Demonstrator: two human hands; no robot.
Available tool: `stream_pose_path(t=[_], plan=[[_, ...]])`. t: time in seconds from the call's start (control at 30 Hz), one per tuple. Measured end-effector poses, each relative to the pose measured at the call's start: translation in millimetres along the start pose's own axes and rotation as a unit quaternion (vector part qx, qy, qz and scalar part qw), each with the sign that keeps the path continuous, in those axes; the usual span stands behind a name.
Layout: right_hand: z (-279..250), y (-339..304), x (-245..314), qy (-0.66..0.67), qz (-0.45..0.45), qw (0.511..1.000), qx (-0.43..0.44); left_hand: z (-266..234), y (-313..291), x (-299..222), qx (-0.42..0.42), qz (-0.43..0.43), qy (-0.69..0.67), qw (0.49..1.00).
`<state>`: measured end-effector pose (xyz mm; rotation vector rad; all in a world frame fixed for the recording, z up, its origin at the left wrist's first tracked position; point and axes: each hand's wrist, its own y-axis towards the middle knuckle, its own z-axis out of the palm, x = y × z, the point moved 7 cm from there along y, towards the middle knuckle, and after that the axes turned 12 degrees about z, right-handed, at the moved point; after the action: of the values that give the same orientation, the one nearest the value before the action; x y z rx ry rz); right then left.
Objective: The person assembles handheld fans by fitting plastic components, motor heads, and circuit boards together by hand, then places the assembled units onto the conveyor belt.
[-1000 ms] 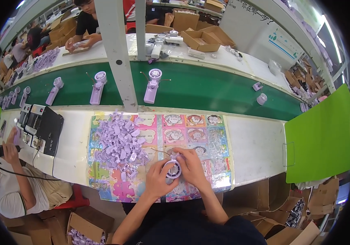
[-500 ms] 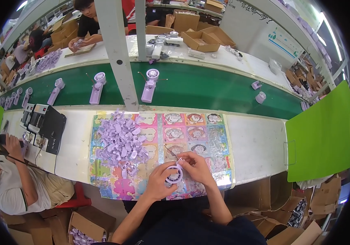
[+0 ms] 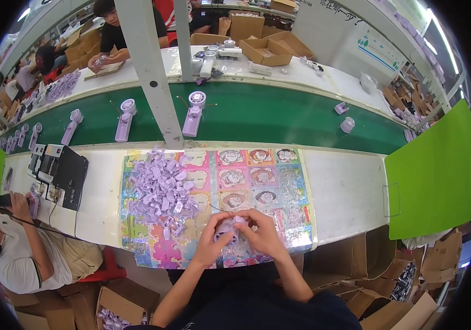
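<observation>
Between my two hands is a lilac round fan housing [image 3: 226,226], tilted above the front of the colourful mat [image 3: 296,192]. A thin dark wire [image 3: 220,209] sticks out from its far side. My left hand [image 3: 208,245] is closed around the left side of the ring, its thumb across the front. At the right upper part of the housing, my right hand [image 3: 264,235] pinches with thumb and fingertips; a small lilac piece shows there. Fingers hide the detail of that joint. Left of my hands lies a heap of small lilac plastic parts [image 3: 161,184].
Beyond the bench runs a green conveyor belt [image 3: 268,118] carrying lilac handheld fans [image 3: 193,115]. A white post [image 3: 153,82] rises before it. At left stand black machines [image 3: 67,170] and a seated co-worker [image 3: 26,247]. A green panel [image 3: 431,176] bounds the right; cardboard boxes [image 3: 351,258] stand below.
The fan housing has turned in my hands, so its open ring no longer faces up as plainly. My hands have come closer together around it, and the wire has swung left.
</observation>
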<state>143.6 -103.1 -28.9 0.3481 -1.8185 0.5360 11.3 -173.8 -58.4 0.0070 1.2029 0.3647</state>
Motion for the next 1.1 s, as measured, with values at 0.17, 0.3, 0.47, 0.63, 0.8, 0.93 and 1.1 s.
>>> stream_pose_path(t=[0.17, 0.3, 0.47, 0.63, 0.8, 0.93, 1.1], plan=[[2, -1, -8, -0.018, 0.006, 0.999, -0.029, -9, 6, 18, 0.024, 0.034, 0.094, 0.995], [4, -3, -17, 0.056, 0.036, 0.998, 0.011, -14, 5, 19, -0.030, 0.041, 0.104, 0.993], [5, -7, -25, 0.072, 0.072, 0.995, 0.017, -12, 7, 17, -0.048, 0.056, 0.122, 0.990], [13, -5, -31, 0.184, 0.082, 0.978, 0.053, -15, 6, 22, -0.043, 0.042, 0.047, 0.997], [17, -6, -32, 0.173, 0.074, 0.980, 0.058, -24, 0, 29, -0.039, 0.022, 0.010, 0.999], [18, -6, -32, 0.204, 0.101, 0.971, 0.069, -24, 2, 28, -0.026, 0.008, -0.008, 1.000], [13, -2, -27, 0.185, 0.117, 0.973, 0.070, -23, 3, 32, -0.033, -0.005, -0.009, 0.999]])
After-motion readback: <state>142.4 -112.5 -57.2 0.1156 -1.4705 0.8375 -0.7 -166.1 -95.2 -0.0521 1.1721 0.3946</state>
